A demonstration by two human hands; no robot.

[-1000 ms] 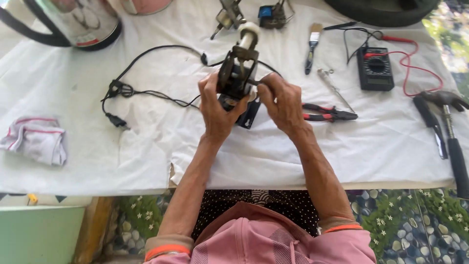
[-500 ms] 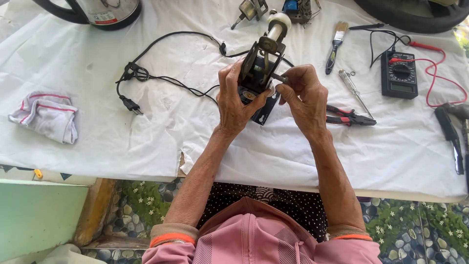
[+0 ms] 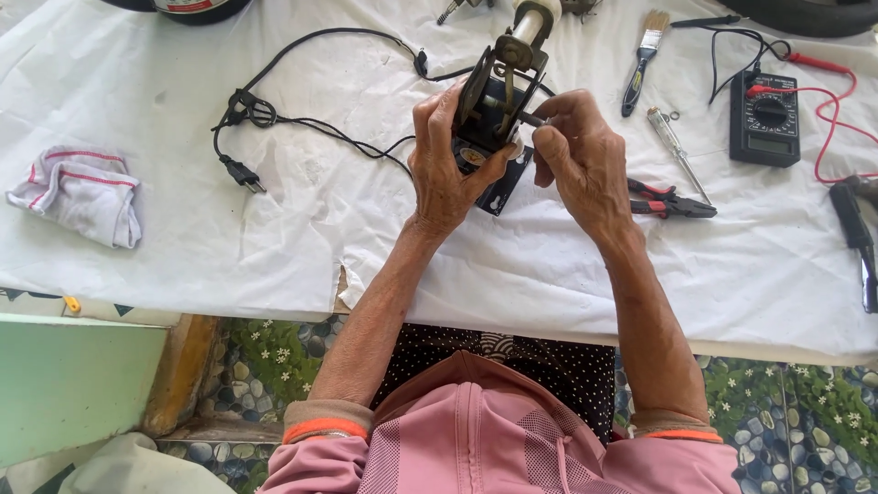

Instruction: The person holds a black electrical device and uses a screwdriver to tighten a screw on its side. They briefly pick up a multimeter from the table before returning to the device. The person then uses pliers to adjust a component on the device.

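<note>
Above the white cloth (image 3: 274, 238) on the table, you hold a small dark motor (image 3: 489, 101) upright, in the middle of the view. Your left hand (image 3: 448, 169) wraps around its lower body, fingers closed on it. Your right hand (image 3: 585, 160) pinches a thin metal tool (image 3: 532, 118) whose tip meets the motor's open frame.

The motor looks like stiff metal, probably heavy for its size, with hard edges and a pale shaft end (image 3: 535, 16) at the top. Its solid lower body, where your left hand already grips, seems the safest hold; the open frame and windings inside look easier to damage. A black cord (image 3: 311, 128) trails from it leftward across the cloth to a plug (image 3: 240, 171), and may tug if you lift far.

To your right, close by, lie red-handled pliers (image 3: 668, 201) and a screwdriver (image 3: 677, 151). Farther right sits a black meter (image 3: 766, 119) with red leads (image 3: 837, 101), and a paintbrush (image 3: 643, 59) beyond. A folded rag (image 3: 82, 192) lies well apart on the left. The table's near edge runs just below your wrists, with a tear in the cloth (image 3: 343, 279) there. Open cloth lies left of the motor, between cord and rag.
</note>
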